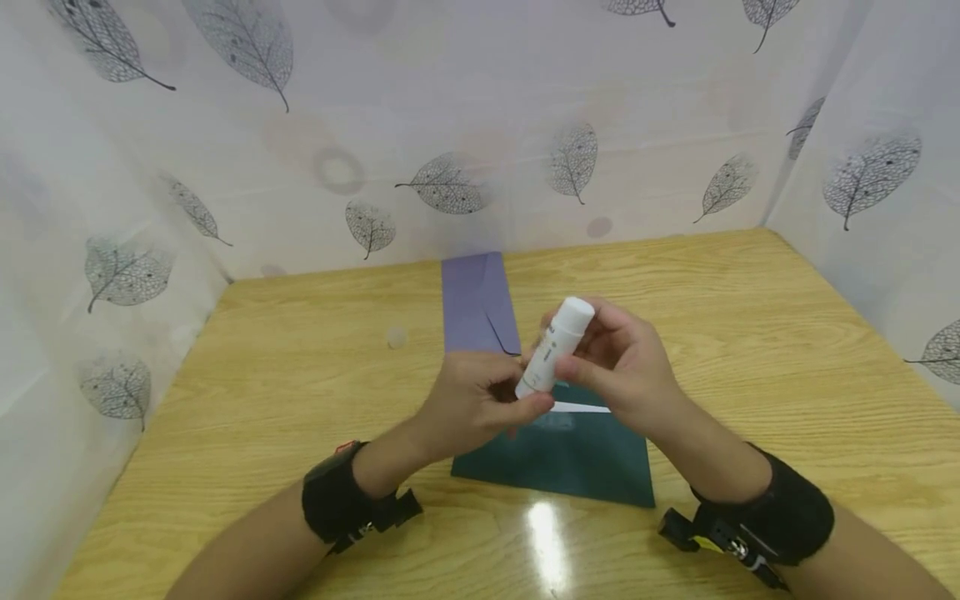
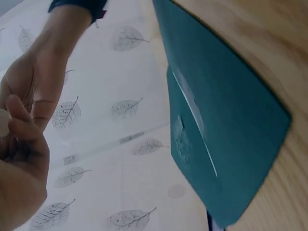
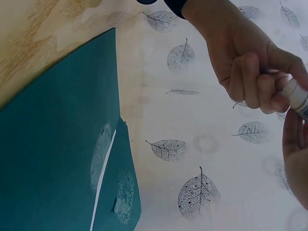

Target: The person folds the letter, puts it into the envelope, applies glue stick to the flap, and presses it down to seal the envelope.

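Note:
A white glue stick [image 1: 553, 350] is held tilted between both hands, its wider white end pointing up and away. My left hand [image 1: 468, 398] pinches the lower end between thumb and fingers. Higher up, my right hand [image 1: 630, 367] grips the barrel, thumb in front. Below them a dark green envelope [image 1: 577, 462] lies on the table, its flap unfolded. In the right wrist view, pale glue smears [image 3: 125, 198] show on the flap and on the envelope's body. A white strip [image 3: 102, 180] runs along the opening between them.
Behind the green envelope lies a purple envelope [image 1: 474, 304], partly hidden by the left hand. A small pale round spot or disc [image 1: 396, 337] is on the wooden table [image 1: 300, 367] to the left. Leaf-print curtains [image 1: 510, 100] enclose the back and sides.

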Motion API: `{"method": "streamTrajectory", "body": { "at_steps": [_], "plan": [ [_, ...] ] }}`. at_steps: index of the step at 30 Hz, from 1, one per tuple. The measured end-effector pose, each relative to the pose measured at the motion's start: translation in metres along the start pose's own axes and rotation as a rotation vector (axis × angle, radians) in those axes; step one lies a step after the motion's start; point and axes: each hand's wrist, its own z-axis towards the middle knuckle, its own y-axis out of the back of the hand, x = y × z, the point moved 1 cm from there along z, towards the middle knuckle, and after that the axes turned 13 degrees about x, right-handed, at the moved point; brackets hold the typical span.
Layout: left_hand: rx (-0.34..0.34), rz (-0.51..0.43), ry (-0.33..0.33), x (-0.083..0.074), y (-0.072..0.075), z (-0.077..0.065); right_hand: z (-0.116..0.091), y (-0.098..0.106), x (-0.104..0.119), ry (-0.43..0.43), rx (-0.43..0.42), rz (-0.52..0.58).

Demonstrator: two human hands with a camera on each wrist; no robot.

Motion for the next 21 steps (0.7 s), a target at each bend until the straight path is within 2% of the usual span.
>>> {"method": "streamTrajectory", "body": {
  "at_steps": [4, 7, 9, 11, 12, 14, 17, 19, 21],
  "plan": [
    [0.130, -0.428, 0.075, -0.0027, -0.0004, -0.0019, 0.0031, 0.0012, -0.0012, 0.126, 0.142, 0.130],
    [0.228, -0.713, 0.089, -0.0031, -0.0013, -0.0024, 0.0053, -0.0001, -0.0004, 0.192, 0.230, 0.230],
    [0.275, -0.856, 0.091, -0.0026, -0.0022, -0.0029, 0.0059, -0.0014, 0.0009, 0.209, 0.255, 0.257],
    [0.283, -0.921, 0.121, -0.0022, -0.0022, -0.0036, 0.0063, -0.0025, 0.0022, 0.223, 0.246, 0.233],
    [0.265, -0.907, 0.140, -0.0023, -0.0020, -0.0037, 0.0060, -0.0031, 0.0028, 0.223, 0.221, 0.212],
    [0.191, -0.765, 0.178, -0.0024, -0.0010, -0.0035, 0.0051, -0.0037, 0.0038, 0.215, 0.132, 0.145],
    [0.034, -0.441, 0.214, -0.0025, -0.0004, -0.0019, 0.0023, -0.0052, 0.0048, 0.145, -0.043, 0.042],
    [-0.058, -0.206, 0.197, -0.0026, -0.0003, -0.0011, 0.0002, -0.0065, 0.0053, 0.072, -0.151, -0.021],
    [-0.117, 0.005, 0.150, -0.0026, -0.0006, 0.0000, -0.0009, -0.0075, 0.0055, 0.009, -0.225, -0.068]
  ]
}}
